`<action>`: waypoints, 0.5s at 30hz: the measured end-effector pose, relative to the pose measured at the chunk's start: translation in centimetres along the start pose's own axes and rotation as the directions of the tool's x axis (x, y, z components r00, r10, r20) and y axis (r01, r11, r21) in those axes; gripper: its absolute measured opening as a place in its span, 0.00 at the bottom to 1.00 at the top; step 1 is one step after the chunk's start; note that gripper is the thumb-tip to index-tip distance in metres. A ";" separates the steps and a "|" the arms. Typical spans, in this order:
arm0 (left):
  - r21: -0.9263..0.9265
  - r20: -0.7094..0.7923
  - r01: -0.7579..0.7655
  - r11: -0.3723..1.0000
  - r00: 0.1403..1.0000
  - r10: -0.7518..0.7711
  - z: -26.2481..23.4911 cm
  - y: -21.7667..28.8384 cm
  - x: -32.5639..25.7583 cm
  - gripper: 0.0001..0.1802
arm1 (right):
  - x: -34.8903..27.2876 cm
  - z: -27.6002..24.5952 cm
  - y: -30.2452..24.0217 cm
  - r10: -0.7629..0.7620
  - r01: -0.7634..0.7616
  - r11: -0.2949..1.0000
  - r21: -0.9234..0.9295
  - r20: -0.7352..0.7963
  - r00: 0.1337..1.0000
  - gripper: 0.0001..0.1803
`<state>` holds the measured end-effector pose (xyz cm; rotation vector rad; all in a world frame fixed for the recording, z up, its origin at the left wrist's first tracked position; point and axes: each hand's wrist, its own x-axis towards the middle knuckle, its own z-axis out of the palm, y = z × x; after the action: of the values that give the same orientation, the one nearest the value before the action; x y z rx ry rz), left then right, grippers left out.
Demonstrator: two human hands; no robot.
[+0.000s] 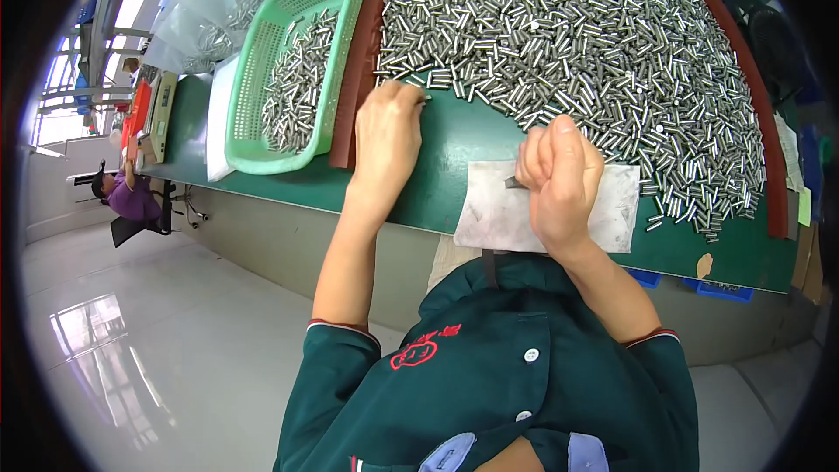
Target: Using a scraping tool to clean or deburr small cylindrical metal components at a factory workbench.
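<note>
Silvery cylindrical pins [568,44] are lying beyond the right hand [564,179], which is gripping a mostly hidden grey piece [513,183]; left hand [389,129] is hiding its fingertips, can't tell grip.

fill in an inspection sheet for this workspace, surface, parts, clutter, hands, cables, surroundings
surface: green tabletop, red-brown strips along the heap's sides
job's things: short metal pins heaped loose, more inside the green basket; smudged pale sheet at the near edge
clutter: clear plastic bags left of the basket; brown patch near the front right edge
left hand: fingertips at the heap's near left edge; cannot tell whether it grips a pin
right hand: closed above the sheet, a grey piece sticking out
cables: dark cord-like shapes by the chair, too small to tell
surroundings: seated person in purple, far left; blue bins under the table
</note>
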<state>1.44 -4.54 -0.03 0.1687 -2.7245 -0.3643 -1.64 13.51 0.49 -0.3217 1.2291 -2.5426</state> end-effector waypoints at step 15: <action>-0.014 0.011 -0.248 0.969 0.969 0.249 0.6 2.7 0.5 0.05 | 0.5 -0.3 -0.1 0.050 -0.044 0.992 0.114 -0.050 0.997 0.21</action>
<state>0.59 -1.92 0.38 -0.1786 -2.7120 -0.3103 -2.18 13.64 0.46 -0.1985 1.0918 -2.5825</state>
